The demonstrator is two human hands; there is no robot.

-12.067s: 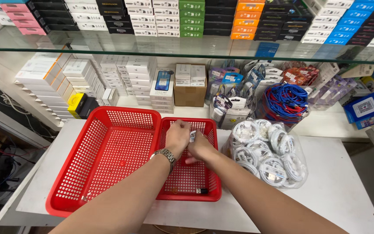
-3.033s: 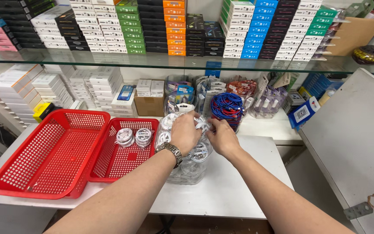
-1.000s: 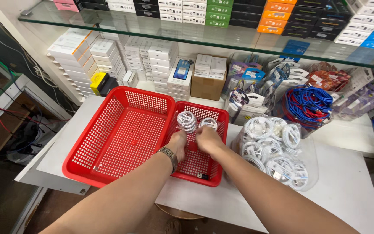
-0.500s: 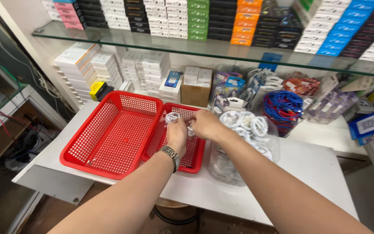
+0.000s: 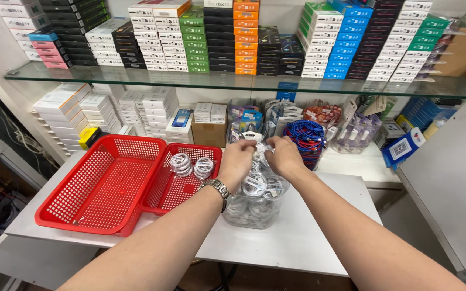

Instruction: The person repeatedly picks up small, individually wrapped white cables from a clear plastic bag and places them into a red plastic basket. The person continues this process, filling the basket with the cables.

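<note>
White coiled cables fill a clear plastic bag that stands on the white table, just right of the small red basket. Both hands are together at the top of this bag: the left hand, with a metal watch on the wrist, and the right hand each curl over the cables there, but I cannot tell if the fingers really grip one. Two more coils lie in the small basket, and the large red basket sits beside it.
</note>
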